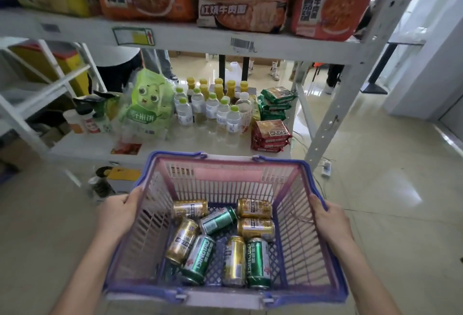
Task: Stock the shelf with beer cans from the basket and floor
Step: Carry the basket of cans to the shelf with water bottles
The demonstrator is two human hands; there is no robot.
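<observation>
I see the task is only at its beginning. My left hand (120, 210) is closed on the left rim of the basket (225, 182), and my right hand (330, 217) is closed on the right rim, so I hold the basket in front of the shelf (175, 35). The beer cans (225, 237) lie on their sides at the bottom of the basket, gold ones and green ones mixed; I count about eight, and perhaps one more is half hidden under them. As far as I can see, no beer can stands on the shelf yet. The lower board carries water bottles (213, 111), a green snack bag (147, 104) and red packets (271, 135), and there is a free place at its front left part. On the floor, left of the basket, I see a yellow carton (122, 177), but I cannot tell if cans are there. So, in my judgement, almost everything is left to do.
</observation>
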